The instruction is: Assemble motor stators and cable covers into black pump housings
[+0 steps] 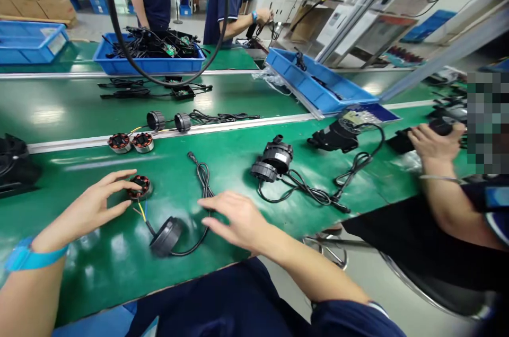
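My left hand [93, 202], with a blue band on its wrist, reaches over a copper-wound motor stator [143, 188]. Its fingers are spread, and one fingertip overlaps the stator; whether it touches I cannot tell. Yellow and blue wires run from the stator to a round black cap [167, 236] lying tilted on the green bench. From that cap a black cable [203, 178] leads to a tied bundle with a plug at its far end. Beside the bundle, my right hand [234, 218] hovers open, thumb and index finger apart, holding nothing.
Two more stators [142, 142] and two black caps [155, 121] sit near the metal rail. Right of me stand a black pump [278, 154] and its cable. A co-worker's hand [435, 143] rests on a black part. Blue bins [151, 65] hold parts behind.
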`<state>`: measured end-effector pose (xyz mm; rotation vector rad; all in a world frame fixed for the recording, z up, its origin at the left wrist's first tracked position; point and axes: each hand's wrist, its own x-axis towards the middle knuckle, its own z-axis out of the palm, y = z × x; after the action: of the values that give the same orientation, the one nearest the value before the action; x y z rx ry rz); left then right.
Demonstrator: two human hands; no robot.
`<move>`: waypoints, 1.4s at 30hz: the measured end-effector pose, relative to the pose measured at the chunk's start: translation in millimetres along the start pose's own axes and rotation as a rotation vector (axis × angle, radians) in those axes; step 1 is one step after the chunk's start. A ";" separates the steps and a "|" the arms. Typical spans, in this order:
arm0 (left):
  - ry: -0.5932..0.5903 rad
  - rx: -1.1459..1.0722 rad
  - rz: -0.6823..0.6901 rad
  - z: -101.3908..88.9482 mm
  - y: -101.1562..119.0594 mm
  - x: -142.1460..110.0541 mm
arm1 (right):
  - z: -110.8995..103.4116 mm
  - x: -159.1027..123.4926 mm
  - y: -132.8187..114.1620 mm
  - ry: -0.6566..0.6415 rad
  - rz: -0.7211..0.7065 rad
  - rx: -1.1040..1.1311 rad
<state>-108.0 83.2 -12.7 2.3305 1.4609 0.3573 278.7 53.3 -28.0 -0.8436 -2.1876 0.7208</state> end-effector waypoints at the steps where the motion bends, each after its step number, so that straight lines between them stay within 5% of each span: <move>1: 0.025 0.005 0.019 -4.4 10.8 5.7 | -6.8 -13.4 4.6 0.150 0.019 -0.102; 4: 0.125 0.110 0.185 -11.7 56.1 43.7 | -18.4 -51.1 16.4 0.427 0.201 -0.271; 7: 0.139 0.330 0.510 1.6 117.3 112.0 | -12.9 -78.8 17.8 0.453 0.319 -0.217; 10: 0.049 0.403 0.785 40.0 178.8 192.1 | -0.2 -92.9 16.8 0.466 0.323 -0.167; 13: -0.153 0.338 1.019 89.0 225.5 261.4 | 2.1 -99.1 25.8 0.583 0.364 -0.398; 18: -0.280 0.320 1.130 138.1 265.8 323.2 | -20.6 -103.6 53.3 0.581 0.528 -0.578; 22: -0.321 0.286 1.075 137.1 269.0 323.9 | -28.4 -99.7 66.7 0.550 0.554 -0.614; 27: -0.332 0.161 0.780 127.2 243.4 281.9 | -22.0 -92.6 71.3 0.601 0.401 -0.677; 30: -0.230 0.034 0.547 127.9 222.0 245.6 | -28.7 -90.2 69.8 0.729 0.300 -0.446; 34: -0.124 -0.138 0.319 128.5 205.6 203.1 | -56.7 -82.8 65.5 0.789 0.340 0.058; 38: -0.159 -0.397 0.191 126.4 201.2 180.9 | -93.7 -63.2 61.8 0.510 0.341 0.278; 42: -0.157 -0.415 0.149 126.6 197.9 175.7 | -121.5 -42.5 54.8 0.182 0.292 0.100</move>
<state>178.5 141.4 -37.6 2.0797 1.0277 0.4578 412.8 87.1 -6.7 -1.1439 -1.8721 0.8506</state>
